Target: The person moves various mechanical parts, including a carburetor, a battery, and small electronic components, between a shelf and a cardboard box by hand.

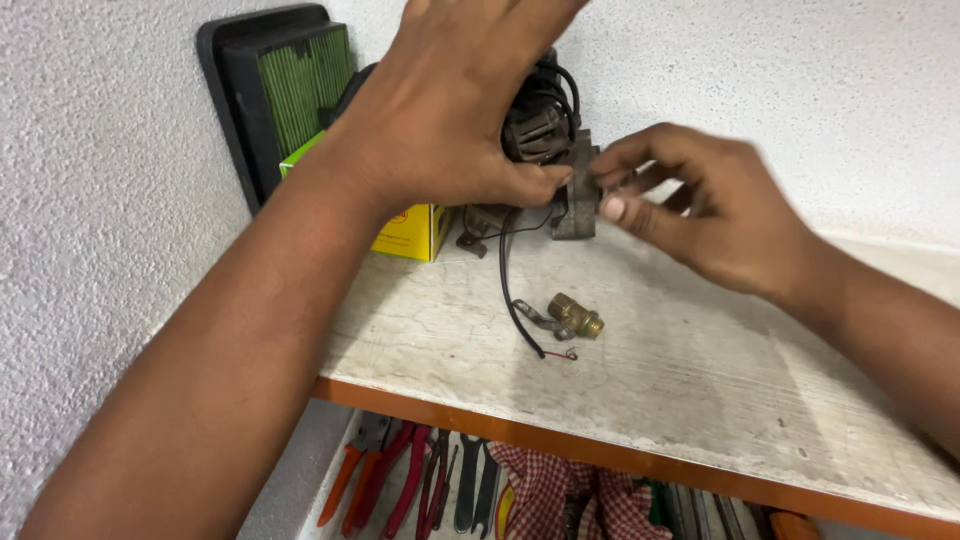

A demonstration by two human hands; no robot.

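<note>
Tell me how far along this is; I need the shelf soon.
Already off, it seems: a brass fitting lies loose on the shelf. In hand: the left hand steadies the dark motor part while the right hand works at its grey bracket. Left: its black wire hangs unconnected.

A workshop: pliers [385, 478] and spanners [468, 482] lie below a worn shelf [700, 400] bearing an air filter [290, 90].
</note>
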